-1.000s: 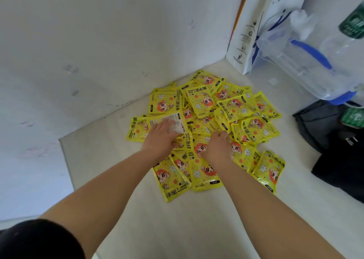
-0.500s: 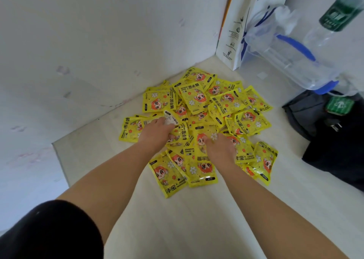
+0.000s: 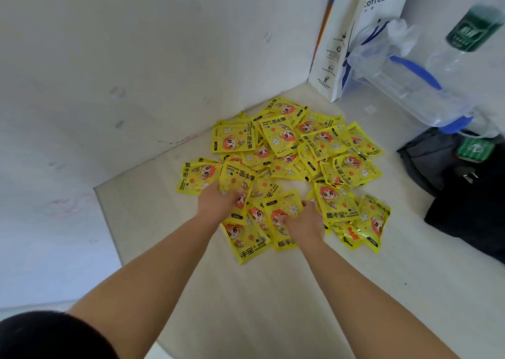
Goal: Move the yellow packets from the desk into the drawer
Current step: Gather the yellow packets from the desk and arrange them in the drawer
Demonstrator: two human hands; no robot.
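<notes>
Yellow packets (image 3: 284, 162) lie heaped on the desk (image 3: 273, 290), so your left hand (image 3: 216, 203) and right hand (image 3: 303, 222) each clutch some at six o'clock, gathering handfuls.

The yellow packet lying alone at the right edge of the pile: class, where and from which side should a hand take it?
Grip the packet by its outer right edge, coming in from the bare desk to its right. It lies flat and thin, overlapping its neighbours on the left, so only that side is free for fingers to slide under and pinch.
</notes>
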